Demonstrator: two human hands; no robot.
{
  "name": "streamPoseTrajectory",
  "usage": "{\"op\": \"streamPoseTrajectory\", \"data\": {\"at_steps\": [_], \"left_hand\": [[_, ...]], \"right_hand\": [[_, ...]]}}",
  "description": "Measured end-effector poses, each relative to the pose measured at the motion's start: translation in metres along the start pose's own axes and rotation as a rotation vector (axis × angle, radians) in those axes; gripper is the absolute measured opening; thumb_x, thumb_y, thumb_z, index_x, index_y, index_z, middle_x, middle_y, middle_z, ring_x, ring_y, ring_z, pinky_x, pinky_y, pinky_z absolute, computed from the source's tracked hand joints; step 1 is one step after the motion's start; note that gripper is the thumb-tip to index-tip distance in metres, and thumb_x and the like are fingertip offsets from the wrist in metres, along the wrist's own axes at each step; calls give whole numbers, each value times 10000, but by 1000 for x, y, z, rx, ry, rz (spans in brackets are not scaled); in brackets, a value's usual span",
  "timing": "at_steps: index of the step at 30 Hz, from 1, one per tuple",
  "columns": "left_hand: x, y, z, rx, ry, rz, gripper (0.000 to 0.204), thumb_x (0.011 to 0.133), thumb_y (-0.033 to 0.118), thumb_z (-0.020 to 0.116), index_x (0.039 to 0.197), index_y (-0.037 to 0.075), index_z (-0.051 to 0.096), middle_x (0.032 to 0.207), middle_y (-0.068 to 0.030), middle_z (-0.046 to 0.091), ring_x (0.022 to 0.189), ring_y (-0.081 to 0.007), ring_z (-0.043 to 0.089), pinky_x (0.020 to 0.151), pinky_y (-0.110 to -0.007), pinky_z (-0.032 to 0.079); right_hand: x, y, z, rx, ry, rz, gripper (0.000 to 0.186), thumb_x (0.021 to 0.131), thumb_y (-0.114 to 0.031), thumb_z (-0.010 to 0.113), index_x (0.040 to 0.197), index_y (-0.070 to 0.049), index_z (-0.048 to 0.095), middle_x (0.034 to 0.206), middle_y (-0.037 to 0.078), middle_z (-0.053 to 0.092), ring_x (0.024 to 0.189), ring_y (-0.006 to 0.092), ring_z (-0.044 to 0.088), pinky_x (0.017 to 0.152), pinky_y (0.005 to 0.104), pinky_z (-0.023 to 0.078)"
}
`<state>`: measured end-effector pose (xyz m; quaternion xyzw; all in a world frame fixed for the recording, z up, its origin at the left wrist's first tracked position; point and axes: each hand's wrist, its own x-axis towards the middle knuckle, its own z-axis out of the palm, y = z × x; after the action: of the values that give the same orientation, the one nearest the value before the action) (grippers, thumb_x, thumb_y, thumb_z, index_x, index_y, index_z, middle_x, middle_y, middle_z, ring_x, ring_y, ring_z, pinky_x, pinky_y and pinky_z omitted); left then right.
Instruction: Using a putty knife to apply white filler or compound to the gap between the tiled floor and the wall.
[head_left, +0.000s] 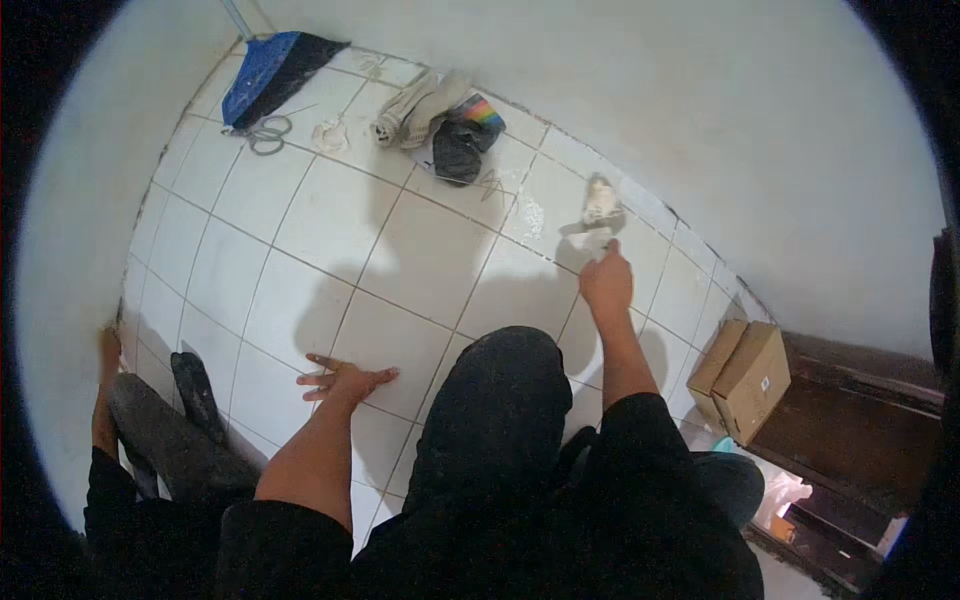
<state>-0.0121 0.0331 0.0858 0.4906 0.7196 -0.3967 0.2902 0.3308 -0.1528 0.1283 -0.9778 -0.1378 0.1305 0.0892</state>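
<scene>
My left hand (345,383) is held low over the white tiled floor (300,270), its fingers spread and nothing in them. Ahead and to the right, my right hand (607,280) is closed on a small white flat piece (592,240), whose exact kind I cannot make out. Just beyond that piece, near the far wall, lies a crumpled cream-coloured lump (601,200). White smears (533,215) mark the tiles to the left of it.
Along the far wall lie a blue broom (265,75), grey-handled scissors (268,134), rolled pale cloth (415,110) and a black plastic bundle (458,150). A cardboard box (745,375) stands at right by a dark wooden frame (850,420). Another person's hand (109,345) is at the left wall.
</scene>
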Motion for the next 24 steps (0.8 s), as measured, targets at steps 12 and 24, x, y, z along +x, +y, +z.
{"op": "streamPoseTrajectory", "data": {"at_steps": [12, 24], "left_hand": [[2, -2, 3, -19, -8, -24, 1605, 452, 652, 827, 1312, 34, -379, 1369, -403, -278, 1272, -619, -159, 1012, -702, 39], [-3, 4, -3, -10, -37, -36, 1597, 452, 651, 827, 1320, 79, -386, 1378, -375, -299, 1304, -581, -133, 1037, -677, 55]], "right_hand": [[-18, -6, -25, 56, 8, -86, 545, 783, -163, 556, 1298, -14, 454, 988, 257, 633, 927, 390, 621, 819, 456, 495], [-20, -35, -36, -104, -44, -129, 514, 764, -116, 544, 1258, 11, 479, 926, 246, 642, 885, 383, 634, 770, 452, 511]]}}
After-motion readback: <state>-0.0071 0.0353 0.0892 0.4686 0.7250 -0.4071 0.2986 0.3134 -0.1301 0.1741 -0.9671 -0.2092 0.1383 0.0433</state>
